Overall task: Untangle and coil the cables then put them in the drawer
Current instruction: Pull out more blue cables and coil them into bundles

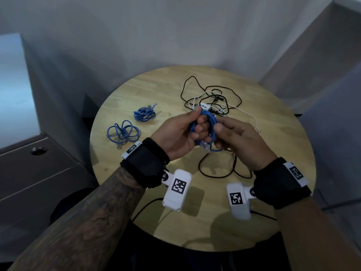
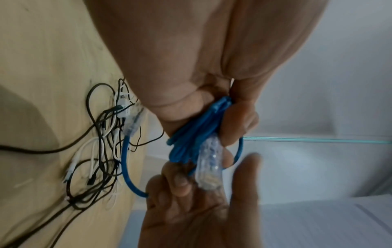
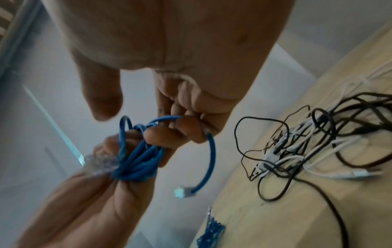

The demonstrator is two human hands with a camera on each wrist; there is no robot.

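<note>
Head cam: both grips (image 1: 180, 132) (image 1: 237, 138) pinch blue cable (image 1: 210, 124), blk/wht tangle (image 1: 213, 100) behind.

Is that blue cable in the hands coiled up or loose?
Mostly coiled: the left hand grips bundled blue cable loops; the right hand holds the free tail.

Head view looks down on the round table (image 1: 273, 153); both close wrist views share its black-and-white cable tangle (image 2: 101, 142).
</note>
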